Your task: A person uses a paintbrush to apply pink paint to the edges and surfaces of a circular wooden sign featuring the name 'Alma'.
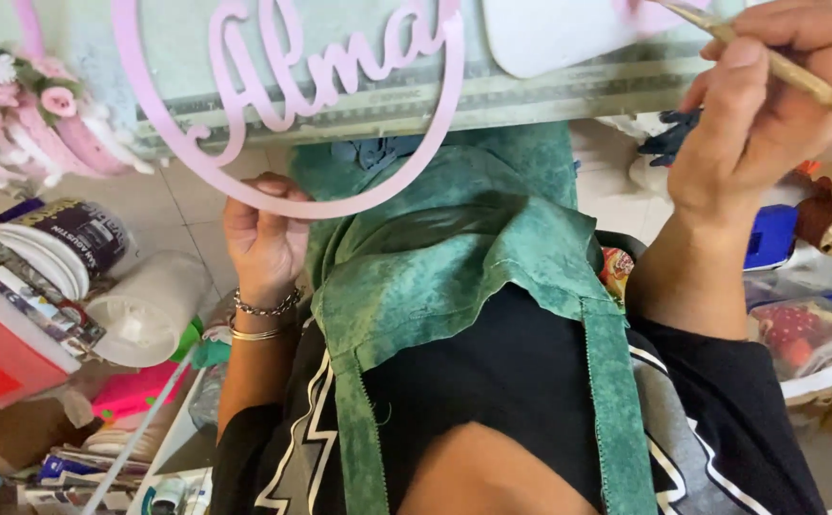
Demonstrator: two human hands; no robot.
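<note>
We see a green apron (454, 257) over the lap, and above it a pink ring sign (282, 95) with cut-out script lying against the table edge (530, 95). Our left hand (263, 238) pinches the ring's lower rim with curled fingers. Our right hand (769, 105) presses its fingers together around a thin wooden brush (797, 76).

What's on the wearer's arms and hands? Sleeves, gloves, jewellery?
Both hands are bare, no gloves. The left hand has two bracelets at the wrist: a beaded chain one and a plain gold-coloured bangle. The right hand shows no jewellery. Short black sleeves with white and grey print; forearms uncovered. A green apron hangs over the shirt.
</note>
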